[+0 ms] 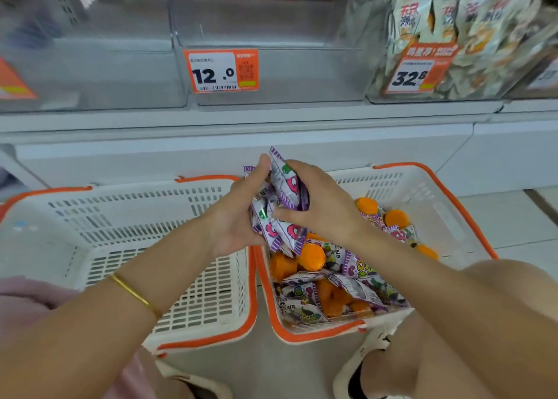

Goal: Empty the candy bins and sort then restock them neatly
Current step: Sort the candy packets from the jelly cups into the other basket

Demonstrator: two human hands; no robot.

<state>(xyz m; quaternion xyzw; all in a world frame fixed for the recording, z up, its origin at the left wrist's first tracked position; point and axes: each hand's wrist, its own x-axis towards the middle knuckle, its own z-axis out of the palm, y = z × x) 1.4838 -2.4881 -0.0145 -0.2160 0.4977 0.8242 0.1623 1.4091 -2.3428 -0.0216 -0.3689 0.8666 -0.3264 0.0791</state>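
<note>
The left hand [237, 217], a gold bangle [133, 293] on its wrist, reaches across the left basket [120, 217]. It and the right hand [323, 205] clamp a bunch of purple candy packets [287, 187] above the right basket [422, 199]. Shelf tags read "12.0" [221, 71] and "32.8" [413, 75].

An orange price tag [222, 71] marked 12.0 is being displayed above the shelf's [241, 119] front edge; a second tag [415, 74] marked 32.8 is being displayed nearer its right end.
</note>
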